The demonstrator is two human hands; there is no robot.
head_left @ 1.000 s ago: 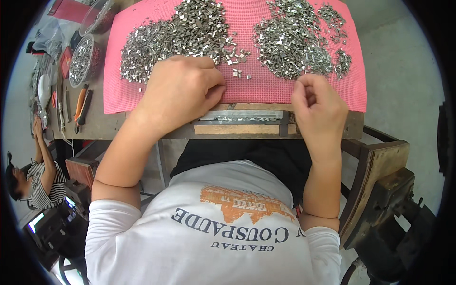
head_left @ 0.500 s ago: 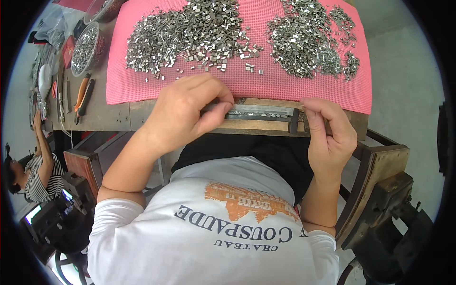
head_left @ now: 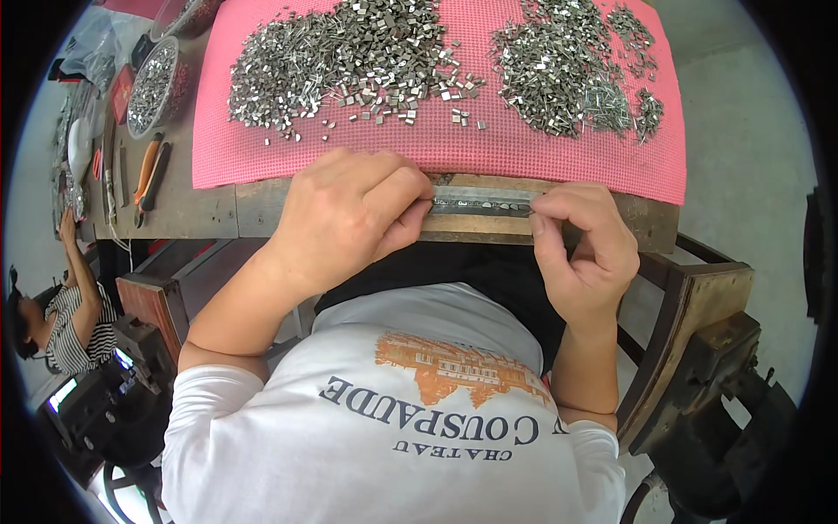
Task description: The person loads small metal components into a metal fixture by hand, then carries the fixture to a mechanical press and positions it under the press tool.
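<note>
A narrow metal strip-like fixture (head_left: 480, 194) lies along the near edge of the bench, with a row of small shiny metal pieces (head_left: 493, 207) in its groove. My left hand (head_left: 353, 210) covers the fixture's left part, thumb and forefinger pinched together; whatever is between them is hidden. At the other end, my right hand (head_left: 589, 240) pinches close to the last pieces of the row, its fingertips over the fixture's right end. Anything in that pinch is too small to name. Just beyond both hands is a pink textured mat (head_left: 419, 157).
Heaps of small metal pieces (head_left: 367, 52) and thin pins (head_left: 604, 105) cover much of the mat. Orange-and-black pliers (head_left: 150, 179) and a clear tub of metal bits (head_left: 155, 87) sit at left. Farther left, another person (head_left: 74, 306) sits in a striped top.
My right hand has shifted left onto the fixture's right end, hiding the dark crosspiece there. My left hand has moved slightly, its fingertips a little farther right.
</note>
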